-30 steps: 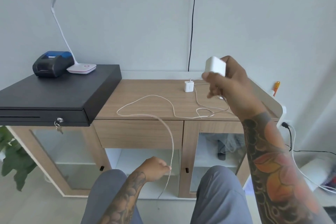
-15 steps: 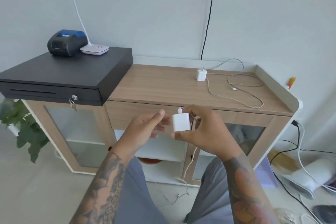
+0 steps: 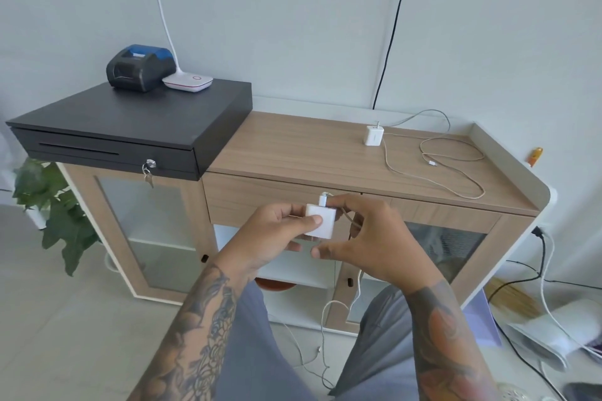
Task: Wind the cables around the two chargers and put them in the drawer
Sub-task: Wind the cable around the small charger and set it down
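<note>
white charger (image 3: 321, 220) pinched by left hand (image 3: 279, 233); right hand (image 3: 365, 241) grips its cable (image 3: 351, 221); second charger (image 3: 373, 136) near cabinet top's (image 3: 293, 153) back edge.

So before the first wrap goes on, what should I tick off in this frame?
1. Charger held firmly: ok, left hand grips it with the thumb on its face.
2. Cable in the right hand: ok, fingers curl round it beside the charger.
3. Cable plugged into the charger: ok, connector at its top edge.
4. Slack free of snags: cannot tell, it hangs to the floor between the knees.
5. Second charger ready: ok, on the cabinet top, cable loose.
6. Drawer open: not ok, shut.
</note>
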